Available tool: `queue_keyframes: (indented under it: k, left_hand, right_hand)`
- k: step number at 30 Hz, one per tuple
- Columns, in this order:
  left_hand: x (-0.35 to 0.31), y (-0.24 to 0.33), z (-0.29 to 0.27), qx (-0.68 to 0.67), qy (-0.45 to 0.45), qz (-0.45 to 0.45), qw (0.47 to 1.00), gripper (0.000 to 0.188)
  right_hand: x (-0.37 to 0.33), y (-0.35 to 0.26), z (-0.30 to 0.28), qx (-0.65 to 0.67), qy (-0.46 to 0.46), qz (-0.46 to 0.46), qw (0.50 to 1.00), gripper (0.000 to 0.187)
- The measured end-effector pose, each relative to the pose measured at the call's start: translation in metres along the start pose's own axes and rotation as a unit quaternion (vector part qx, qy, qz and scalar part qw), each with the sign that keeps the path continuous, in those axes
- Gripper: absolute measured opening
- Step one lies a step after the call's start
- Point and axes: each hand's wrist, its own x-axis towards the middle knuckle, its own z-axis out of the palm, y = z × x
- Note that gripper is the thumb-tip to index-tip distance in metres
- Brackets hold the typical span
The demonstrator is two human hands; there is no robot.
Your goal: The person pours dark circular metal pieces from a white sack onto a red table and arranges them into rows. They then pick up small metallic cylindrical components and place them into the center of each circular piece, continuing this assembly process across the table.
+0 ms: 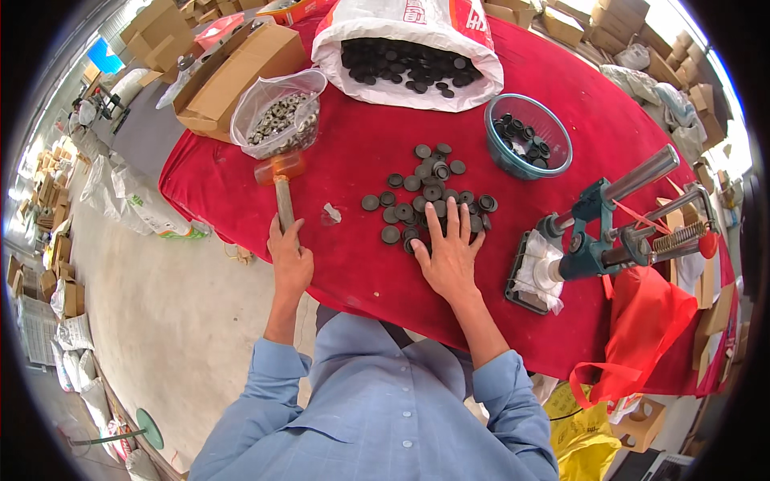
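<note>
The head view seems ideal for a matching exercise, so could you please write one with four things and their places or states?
1. Left hand
2. Right hand
3. Blue-rimmed bowl
4. Red bag

A. Just below the press in the picture
B. Gripping an orange-headed mallet
C. Holding black pieces
D. Spread over dark discs

Pairs: 1-B, 2-D, 3-C, 4-A

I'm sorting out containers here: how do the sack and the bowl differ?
The sack lies on its side; the bowl stands upright. The sack is white and red, the bowl bluish and see-through. The bowl is smaller than the sack. Both hold black pieces on the red cloth.
</note>
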Motion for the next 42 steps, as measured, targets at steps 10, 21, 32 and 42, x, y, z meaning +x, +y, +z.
queue_keyframes:
  k: [10, 21, 32, 42]
  left_hand:
    - [0.032, -0.073, -0.025, -0.030, 0.097, -0.084, 0.991, 0.063]
    - [0.086, -0.017, 0.008, 0.130, 0.186, 0.107, 0.968, 0.051]
    - [0.150, 0.124, 0.124, -0.132, -0.154, 0.307, 0.930, 0.044]
    - [0.181, 0.137, 0.154, -0.075, -0.214, 0.320, 0.920, 0.032]
  right_hand:
    - [0.023, -0.033, 0.015, 0.030, 0.021, -0.118, 0.992, 0.076]
    - [0.092, -0.007, 0.020, 0.017, 0.030, -0.101, 0.994, 0.074]
    - [0.077, 0.018, -0.047, 0.112, 0.024, -0.039, 0.993, 0.046]
    - [0.135, 0.082, -0.020, 0.064, 0.048, 0.010, 0.997, 0.035]
